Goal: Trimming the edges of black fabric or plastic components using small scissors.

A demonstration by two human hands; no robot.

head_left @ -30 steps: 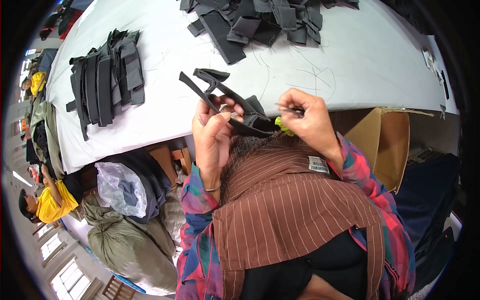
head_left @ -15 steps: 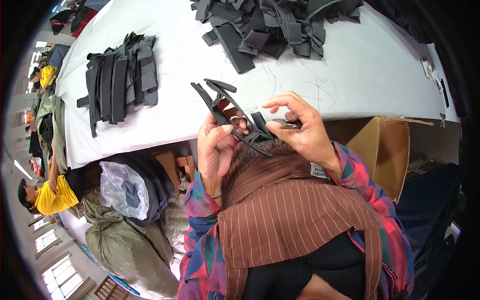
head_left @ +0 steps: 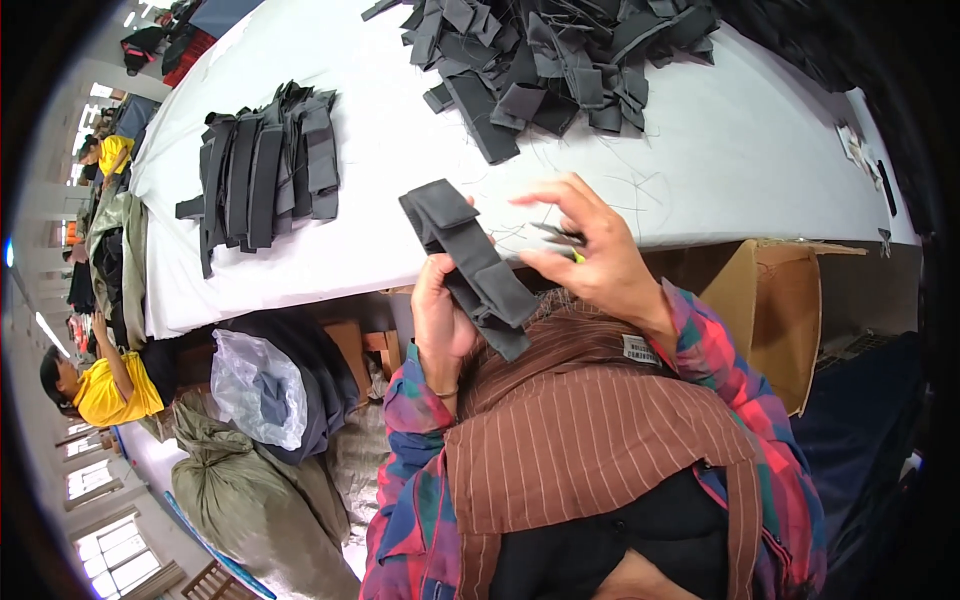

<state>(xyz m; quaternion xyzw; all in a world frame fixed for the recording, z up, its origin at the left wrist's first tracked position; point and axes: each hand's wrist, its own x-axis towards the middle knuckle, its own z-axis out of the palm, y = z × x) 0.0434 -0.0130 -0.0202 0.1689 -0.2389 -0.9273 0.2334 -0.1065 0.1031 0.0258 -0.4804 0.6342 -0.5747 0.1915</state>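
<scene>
My left hand (head_left: 442,325) is closed on a folded dark grey fabric strip (head_left: 475,262), held tilted in front of the apron with its broad face up. Part of my fingers is hidden behind the cloth. Just to the right, my right hand (head_left: 598,258) holds small thread snips (head_left: 557,236), their dark blades pointing left toward the strip but apart from it. A bit of yellow-green shows on the snips by the fingers. The index finger of that hand reaches out above the blades.
A row of stacked dark strips (head_left: 255,170) lies left on the white table (head_left: 370,150); a loose heap of strips (head_left: 545,65) lies at the far side. Loose threads scatter nearby. Below the edge are a cardboard box (head_left: 765,320), a plastic bag (head_left: 258,390) and sacks. People in yellow are left.
My left hand has turned the strip from edge-on to broad face up. The snips' blades now show more plainly in my right hand. The view has shifted slightly.
</scene>
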